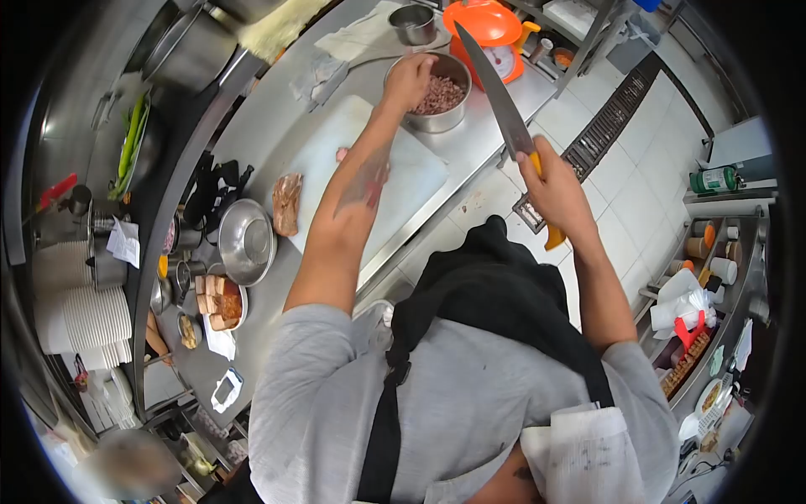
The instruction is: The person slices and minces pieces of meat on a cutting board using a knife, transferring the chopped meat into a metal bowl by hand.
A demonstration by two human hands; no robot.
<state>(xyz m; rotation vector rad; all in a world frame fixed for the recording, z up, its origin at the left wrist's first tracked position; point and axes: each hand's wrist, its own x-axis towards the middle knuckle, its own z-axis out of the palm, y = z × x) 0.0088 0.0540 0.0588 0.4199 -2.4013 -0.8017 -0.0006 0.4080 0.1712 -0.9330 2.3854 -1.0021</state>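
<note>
- L hand (409, 80) reaches out over the steel bowl (437, 105) at the far side of the counter, fingers curled down over the rim toward the minced meat (441, 94) inside; can't tell if it's pinching any meat or just touching, as the hand's back hides the fingertips.
- R hand (550, 181) is wrapped tight round the yellow handle of a long knife (497, 88), blade up and angled away from the body & off the counter edge – prob. held clear so the other arm can work safely.
- White cutting board (369, 181) sits btw person and bowl, so cut meat goes a short way across; a small pink bit lies on it near the forearm.
- Wrapped slab of meat (286, 203) lies just beside the board's L edge, w/in reach.
- Orange scale (495, 38) stands right behind the bowl, likely for weighing portions.
- Upturned metal bowl (246, 241) & dish of bread chunks (220, 304) are parked further down the counter, out of the way.
</note>
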